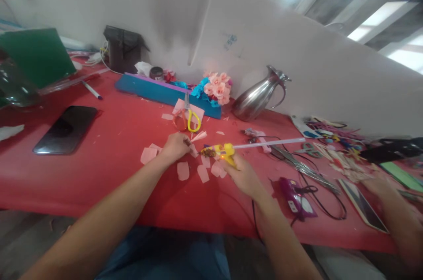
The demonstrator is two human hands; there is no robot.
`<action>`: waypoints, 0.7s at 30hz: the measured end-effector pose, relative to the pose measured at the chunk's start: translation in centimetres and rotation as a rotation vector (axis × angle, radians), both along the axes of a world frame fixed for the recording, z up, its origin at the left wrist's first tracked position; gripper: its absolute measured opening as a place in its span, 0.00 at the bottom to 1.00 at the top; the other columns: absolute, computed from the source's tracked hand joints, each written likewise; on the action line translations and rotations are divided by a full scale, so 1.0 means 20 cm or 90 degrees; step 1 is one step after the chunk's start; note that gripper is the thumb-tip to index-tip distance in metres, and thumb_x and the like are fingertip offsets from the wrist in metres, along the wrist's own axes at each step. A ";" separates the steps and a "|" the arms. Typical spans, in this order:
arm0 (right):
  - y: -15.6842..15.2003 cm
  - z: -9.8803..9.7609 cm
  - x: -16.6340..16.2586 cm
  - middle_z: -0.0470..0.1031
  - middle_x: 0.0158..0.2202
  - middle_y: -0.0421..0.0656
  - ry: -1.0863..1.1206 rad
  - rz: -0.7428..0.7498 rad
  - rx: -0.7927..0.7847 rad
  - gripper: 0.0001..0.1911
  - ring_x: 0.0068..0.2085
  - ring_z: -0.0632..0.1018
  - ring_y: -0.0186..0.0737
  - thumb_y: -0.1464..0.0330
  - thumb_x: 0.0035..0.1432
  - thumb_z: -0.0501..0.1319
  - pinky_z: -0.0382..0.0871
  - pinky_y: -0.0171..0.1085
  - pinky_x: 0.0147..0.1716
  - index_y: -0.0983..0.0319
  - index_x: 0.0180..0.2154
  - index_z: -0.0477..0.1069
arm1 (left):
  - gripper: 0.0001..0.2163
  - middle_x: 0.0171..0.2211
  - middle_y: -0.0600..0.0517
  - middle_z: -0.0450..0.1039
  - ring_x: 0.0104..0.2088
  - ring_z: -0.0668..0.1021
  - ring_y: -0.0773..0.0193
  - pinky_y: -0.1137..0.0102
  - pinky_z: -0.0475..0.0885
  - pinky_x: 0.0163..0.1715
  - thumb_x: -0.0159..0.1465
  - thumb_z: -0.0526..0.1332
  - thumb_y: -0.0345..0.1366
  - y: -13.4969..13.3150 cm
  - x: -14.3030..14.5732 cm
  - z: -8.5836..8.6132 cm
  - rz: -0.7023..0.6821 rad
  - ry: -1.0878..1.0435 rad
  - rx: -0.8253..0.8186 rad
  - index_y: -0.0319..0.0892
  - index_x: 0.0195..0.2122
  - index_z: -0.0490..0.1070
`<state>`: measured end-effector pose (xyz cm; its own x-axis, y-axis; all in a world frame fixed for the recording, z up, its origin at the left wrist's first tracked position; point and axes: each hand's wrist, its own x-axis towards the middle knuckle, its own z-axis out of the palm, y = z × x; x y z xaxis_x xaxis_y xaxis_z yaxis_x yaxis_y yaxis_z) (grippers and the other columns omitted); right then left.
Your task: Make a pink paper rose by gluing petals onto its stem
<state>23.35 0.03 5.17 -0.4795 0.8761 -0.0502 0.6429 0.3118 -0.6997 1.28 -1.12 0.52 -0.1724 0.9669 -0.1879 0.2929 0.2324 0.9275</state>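
My right hand [240, 171] is wrapped round a yellow hot glue gun [227, 151], its nozzle turned to the left and a long clear glue stick [269, 143] poking out of its back end. Opposite the nozzle, my left hand [176, 147] pinches a small pink paper petal [193, 151]. Loose pink paper petals [183, 171] lie on the red table under and around both hands. Just beyond them are scissors [187, 117] with one orange and one yellow handle loop, resting partly on a pink paper sheet [197, 111].
Behind sit pink paper flowers [218, 87] on a blue box [148, 89] and a steel jug [259, 95]. At left lies a black phone [66, 130]. A purple power strip [295, 198] with cables is at right, near another person's hand [378, 183].
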 end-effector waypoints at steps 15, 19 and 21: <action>0.22 -0.05 0.19 0.64 0.15 0.36 0.045 -0.282 -0.058 0.19 0.19 0.68 0.33 0.51 0.50 0.54 0.58 0.31 0.20 0.62 0.26 0.64 | 0.03 0.21 0.53 0.71 0.24 0.71 0.67 0.72 0.63 0.29 0.43 0.65 0.30 0.02 0.00 -0.03 0.039 -0.202 0.009 0.40 0.21 0.72; 0.31 -0.08 0.30 0.69 0.17 0.41 -0.180 -0.325 0.066 0.19 0.21 0.71 0.37 0.54 0.53 0.49 0.60 0.34 0.23 0.61 0.24 0.66 | 0.06 0.22 0.53 0.71 0.24 0.70 0.67 0.71 0.63 0.30 0.44 0.65 0.34 0.00 0.00 0.03 0.027 -0.262 0.025 0.39 0.24 0.74; 0.31 -0.07 0.31 0.73 0.23 0.46 -0.289 -0.319 0.188 0.16 0.27 0.74 0.42 0.58 0.53 0.52 0.63 0.38 0.28 0.62 0.25 0.69 | 0.06 0.22 0.53 0.70 0.26 0.70 0.67 0.71 0.63 0.31 0.44 0.65 0.35 0.00 0.00 0.04 0.023 -0.272 0.056 0.39 0.23 0.74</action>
<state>29.59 6.25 3.86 -0.0057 0.9924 0.1229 0.9639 0.0382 -0.2637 1.35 -1.08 1.32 -0.1311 0.9773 -0.1662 -0.1275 0.1496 0.9805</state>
